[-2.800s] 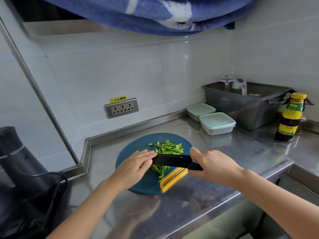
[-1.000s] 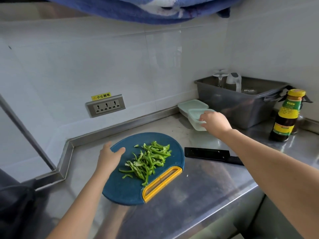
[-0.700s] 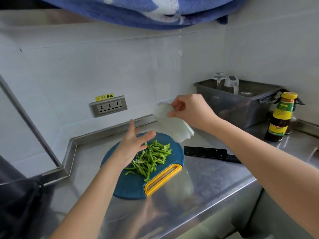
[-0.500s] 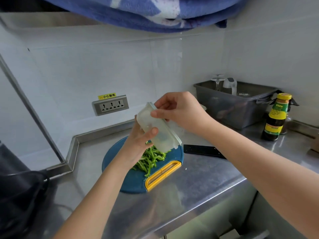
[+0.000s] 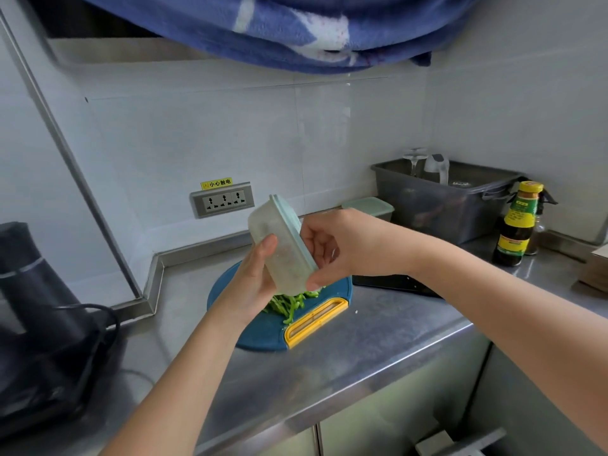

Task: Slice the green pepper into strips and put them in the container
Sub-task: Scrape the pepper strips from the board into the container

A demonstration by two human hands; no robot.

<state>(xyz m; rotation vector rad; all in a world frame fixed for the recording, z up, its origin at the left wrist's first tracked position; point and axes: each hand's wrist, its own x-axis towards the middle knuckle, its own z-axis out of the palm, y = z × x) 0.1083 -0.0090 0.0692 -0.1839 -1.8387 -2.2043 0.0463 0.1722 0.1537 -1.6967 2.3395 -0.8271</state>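
So the knife [image 5: 391, 283] is down on the counter [image 5: 378, 340] now, just right of the cutting board [image 5: 260, 334], and the container [image 5: 283, 248] has come off the back of the counter and up over the board. The left hand [image 5: 253, 281] grips its body, tilted on edge, and the right hand [image 5: 342, 245] pinches the lid [image 5: 291, 225], which is still on. The pepper strips [image 5: 289, 304] are all piled on the board underneath. Slicing looks done to me, so popping the lid is next.

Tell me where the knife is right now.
In the head view the knife lies flat on the steel counter, just right of the blue cutting board, its far end hidden behind the right forearm.
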